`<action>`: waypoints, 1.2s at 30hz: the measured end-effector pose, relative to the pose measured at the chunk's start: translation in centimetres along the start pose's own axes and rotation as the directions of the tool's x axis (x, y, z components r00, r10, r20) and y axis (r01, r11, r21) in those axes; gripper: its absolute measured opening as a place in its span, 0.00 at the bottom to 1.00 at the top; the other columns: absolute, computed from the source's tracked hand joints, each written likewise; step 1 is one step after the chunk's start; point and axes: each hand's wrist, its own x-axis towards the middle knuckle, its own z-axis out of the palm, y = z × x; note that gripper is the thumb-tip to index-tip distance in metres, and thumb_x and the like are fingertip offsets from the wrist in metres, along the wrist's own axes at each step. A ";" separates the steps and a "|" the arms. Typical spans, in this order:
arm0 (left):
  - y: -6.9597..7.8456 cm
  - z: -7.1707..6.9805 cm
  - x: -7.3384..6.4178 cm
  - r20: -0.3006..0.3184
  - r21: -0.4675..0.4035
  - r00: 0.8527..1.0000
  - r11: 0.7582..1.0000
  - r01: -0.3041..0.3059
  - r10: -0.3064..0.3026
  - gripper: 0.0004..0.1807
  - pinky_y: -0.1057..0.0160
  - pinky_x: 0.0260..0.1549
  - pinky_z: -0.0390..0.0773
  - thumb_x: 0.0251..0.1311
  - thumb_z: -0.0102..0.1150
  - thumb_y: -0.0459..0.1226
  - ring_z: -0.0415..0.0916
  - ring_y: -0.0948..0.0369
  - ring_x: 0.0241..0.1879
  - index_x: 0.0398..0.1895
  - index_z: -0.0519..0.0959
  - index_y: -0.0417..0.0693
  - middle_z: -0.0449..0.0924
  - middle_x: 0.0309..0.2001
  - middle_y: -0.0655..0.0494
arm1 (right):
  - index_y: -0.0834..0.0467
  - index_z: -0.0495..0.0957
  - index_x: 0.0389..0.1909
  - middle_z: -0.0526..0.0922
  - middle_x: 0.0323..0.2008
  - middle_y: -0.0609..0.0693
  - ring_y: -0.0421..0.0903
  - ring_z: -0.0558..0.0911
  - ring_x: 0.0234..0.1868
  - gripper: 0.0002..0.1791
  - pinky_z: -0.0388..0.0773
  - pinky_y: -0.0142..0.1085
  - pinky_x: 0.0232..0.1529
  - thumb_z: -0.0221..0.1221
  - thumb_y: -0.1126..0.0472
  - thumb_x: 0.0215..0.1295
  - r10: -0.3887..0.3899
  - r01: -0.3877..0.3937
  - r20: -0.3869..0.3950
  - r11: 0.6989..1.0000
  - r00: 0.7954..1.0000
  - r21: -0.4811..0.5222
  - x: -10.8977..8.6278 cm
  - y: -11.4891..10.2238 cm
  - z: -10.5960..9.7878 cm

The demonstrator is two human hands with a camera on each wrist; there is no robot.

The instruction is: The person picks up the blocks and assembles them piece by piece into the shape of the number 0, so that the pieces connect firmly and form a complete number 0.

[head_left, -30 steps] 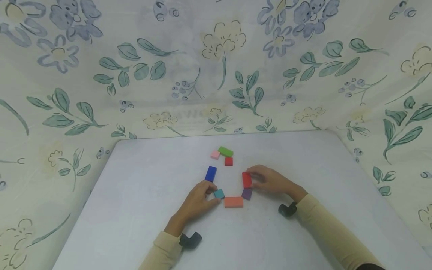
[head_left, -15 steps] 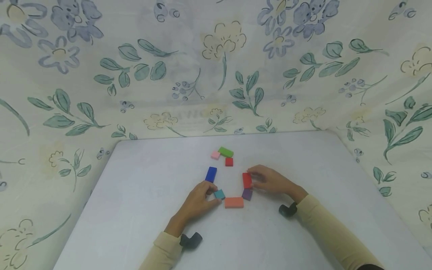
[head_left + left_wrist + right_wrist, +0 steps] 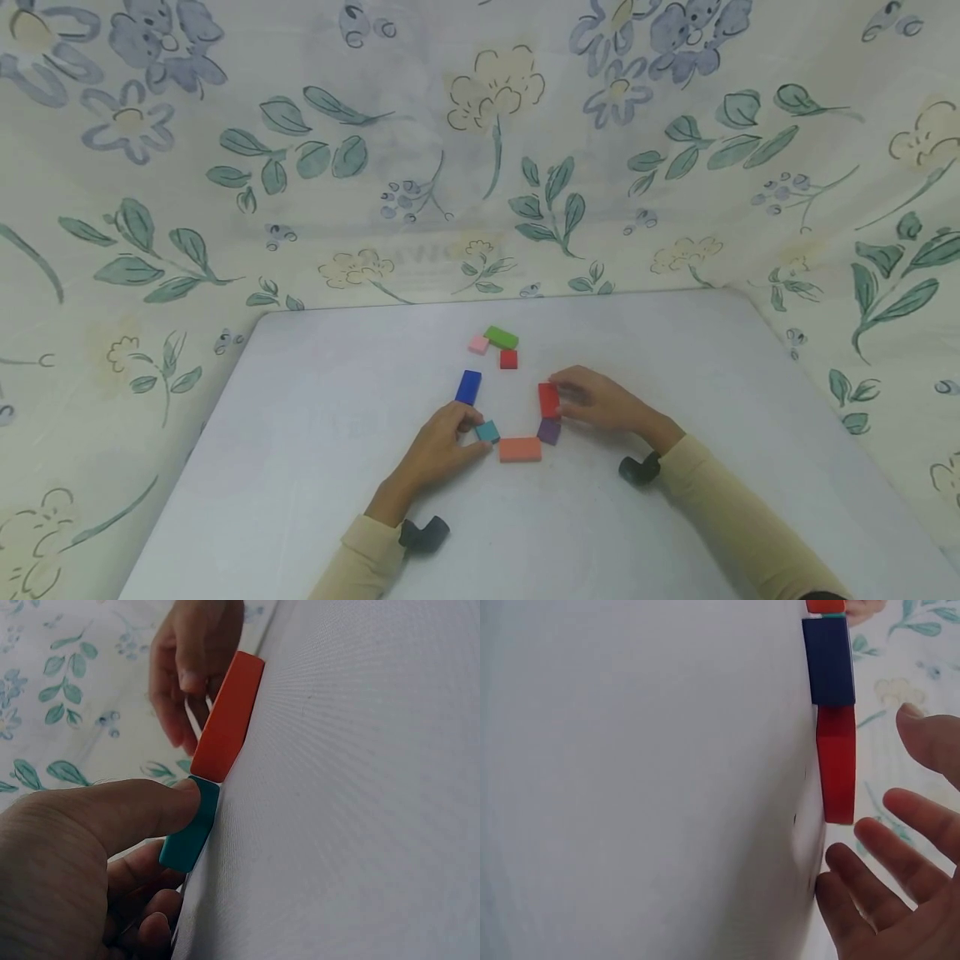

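Note:
My left hand [image 3: 437, 446] pinches a small teal block [image 3: 487, 432] between thumb and fingers on the white table. In the left wrist view, the thumb lies on the teal block [image 3: 193, 829], whose end meets a longer orange block [image 3: 229, 720]. That orange block [image 3: 520, 450] lies crosswise at the near side in the head view. Beside a long red block [image 3: 549, 400] is my right hand [image 3: 603, 402]. The right wrist view shows its fingers [image 3: 907, 859] spread apart, just off the red block. A purple block [image 3: 549, 431] touches the red block's near end.
A blue block [image 3: 468, 387] lies just beyond the left fingers. Farther back sit a small red block [image 3: 508, 359], a pink block [image 3: 478, 344] and a green block [image 3: 501, 337]. Floral cloth [image 3: 420, 167] rises behind the white table [image 3: 337, 375].

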 end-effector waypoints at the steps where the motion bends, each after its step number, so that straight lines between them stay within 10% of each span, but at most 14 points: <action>1: -0.1 0.0 0.0 0.001 0.004 1.000 1.000 -0.005 0.005 0.16 0.56 0.49 0.80 0.56 0.70 0.43 0.74 0.62 0.46 0.46 0.77 0.54 0.78 0.44 0.61 | 0.51 0.71 0.66 0.76 0.64 0.47 0.50 0.73 0.68 0.30 0.75 0.49 0.64 0.66 0.51 0.64 -0.001 0.001 -0.002 1.000 1.000 -0.001 0.0 -0.1 0.0; 36: 0.1 -0.1 0.0 0.003 -0.006 1.000 1.000 0.008 -0.008 0.17 0.57 0.49 0.79 0.56 0.70 0.43 0.74 0.62 0.46 0.46 0.77 0.54 0.77 0.43 0.62 | 0.50 0.77 0.62 0.74 0.65 0.48 0.50 0.71 0.69 0.29 0.74 0.48 0.66 0.69 0.48 0.60 -0.051 0.043 -0.057 0.991 0.997 -0.129 -0.8 -0.8 1.8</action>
